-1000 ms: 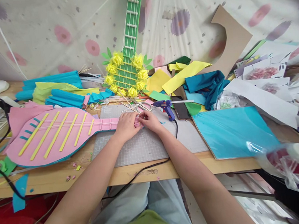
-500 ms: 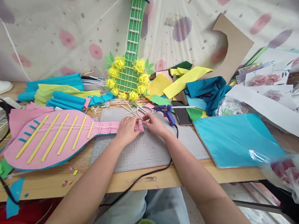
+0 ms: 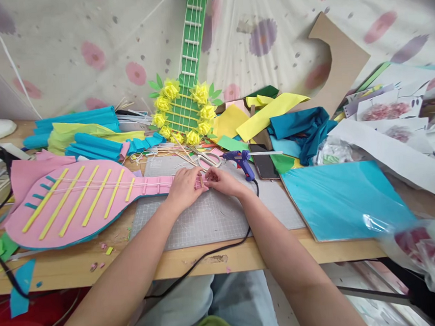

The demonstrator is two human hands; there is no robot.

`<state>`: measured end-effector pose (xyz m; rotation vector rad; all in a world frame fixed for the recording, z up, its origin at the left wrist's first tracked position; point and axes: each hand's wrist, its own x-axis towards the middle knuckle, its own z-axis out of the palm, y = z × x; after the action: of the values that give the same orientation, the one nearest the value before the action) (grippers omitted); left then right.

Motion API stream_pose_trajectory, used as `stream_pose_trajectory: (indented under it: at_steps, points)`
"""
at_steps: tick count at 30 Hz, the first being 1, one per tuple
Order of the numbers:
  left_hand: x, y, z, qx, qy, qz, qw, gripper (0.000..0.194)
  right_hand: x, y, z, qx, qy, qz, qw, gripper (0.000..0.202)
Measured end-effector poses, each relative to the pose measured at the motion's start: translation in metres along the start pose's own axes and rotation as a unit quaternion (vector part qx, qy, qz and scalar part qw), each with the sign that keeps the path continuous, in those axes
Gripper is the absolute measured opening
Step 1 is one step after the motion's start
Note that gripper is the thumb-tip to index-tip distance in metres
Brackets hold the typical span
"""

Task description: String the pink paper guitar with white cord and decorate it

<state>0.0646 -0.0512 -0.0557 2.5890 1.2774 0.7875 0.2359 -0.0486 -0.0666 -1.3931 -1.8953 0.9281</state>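
A pink paper-covered toy lute (image 3: 78,203) lies flat with its neck pointing right. Yellow strips cross its body and thin white strings run lengthwise. My left hand (image 3: 184,188) lies over the far end of the neck, fingers curled and gripping it. Just right of it, my right hand (image 3: 224,181) pinches at the tip of the neck, fingertips close to the left thumb. What the right fingers hold is too small to make out. Under the hands is a grey cutting mat (image 3: 221,217). Scissors (image 3: 208,160) lie directly behind the hands.
A blue glue gun (image 3: 241,161) with its black cord lies behind my right hand, beside a phone (image 3: 264,162). A green toy lute with yellow flowers (image 3: 188,86) leans at the back. Coloured paper rolls, scraps and a blue sheet (image 3: 347,202) surround the mat.
My right hand has shifted slightly left and down, closer to the left hand at the neck's tip. The left hand stays on the neck; the view has shifted slightly.
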Motion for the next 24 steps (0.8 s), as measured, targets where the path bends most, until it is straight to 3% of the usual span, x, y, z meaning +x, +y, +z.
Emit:
stream_pose_trajectory:
  at_steps: [5,11,15,21,24]
  points:
    - [0.001,-0.001,-0.002,-0.019,0.037,0.007,0.999,0.048,-0.001,0.003,-0.004,0.06,-0.006,0.04,0.997,0.011]
    - [0.0,-0.001,-0.002,-0.023,0.028,0.003,0.999,0.047,-0.004,-0.001,-0.008,0.094,-0.03,0.07,0.993,0.02]
    - [0.001,0.0,-0.001,-0.015,0.02,0.005,1.0,0.05,-0.005,-0.003,-0.01,0.034,-0.004,0.049,0.998,0.03]
    - [0.0,0.001,0.001,-0.017,0.015,0.005,1.0,0.05,-0.002,-0.001,-0.011,-0.021,0.077,0.049,0.996,0.025]
    - [0.0,0.001,0.0,-0.025,0.015,0.004,1.0,0.049,-0.002,-0.001,-0.009,0.005,0.063,0.068,0.996,0.022]
